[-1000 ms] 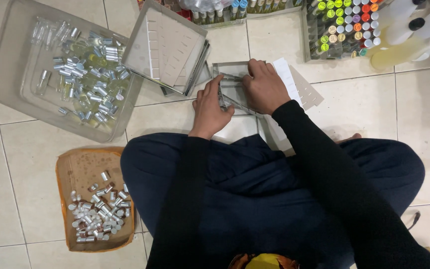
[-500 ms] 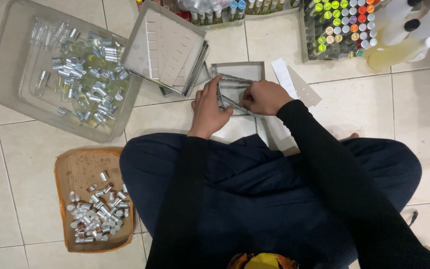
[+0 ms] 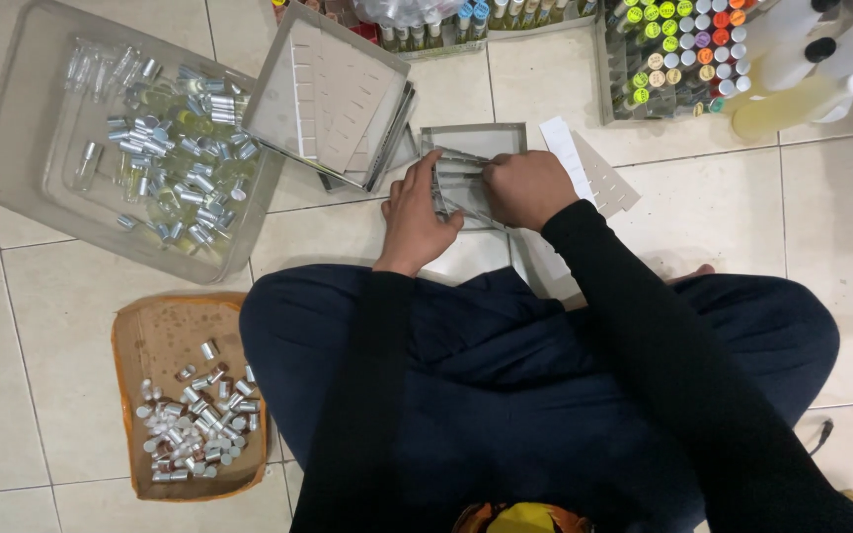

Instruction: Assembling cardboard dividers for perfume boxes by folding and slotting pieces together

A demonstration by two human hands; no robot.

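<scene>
material: grey cardboard and clear plastic on a beige tile floor [image 3: 348, 237], head view only
divider strips: thin grey card strips [image 3: 458, 188], centre far, crossed into a grid over the small box
small box: grey open box [image 3: 476, 138], on the floor just beyond the hands, mostly covered by them
left hand: left hand [image 3: 415, 215], fingers curled, pinching the left ends of the card strips
right hand: right hand [image 3: 527, 188], clenched over the right ends of the same strips, knuckles up
hands relation: close together, both on the strips, thumbs nearly touching
white sheets: slotted white card pieces [image 3: 594, 173], right of the right hand, flat on the floor
big box: grey tray with slotted card sheets [image 3: 333, 94], far left of the hands, tilted
clear tub: plastic bin [image 3: 12, 148] far left, holds small glass vials with silver caps [image 3: 175, 163]
brown tray: cardboard tray [image 3: 165, 331] near left, holds a pile of silver caps [image 3: 194, 424]
rack: far right, crate of bottles with coloured caps [image 3: 673, 49]
spray bottles: yellowish liquid bottles [image 3: 792, 94], far right corner
legs: dark trousers [image 3: 545, 375], crossed, near centre
</scene>
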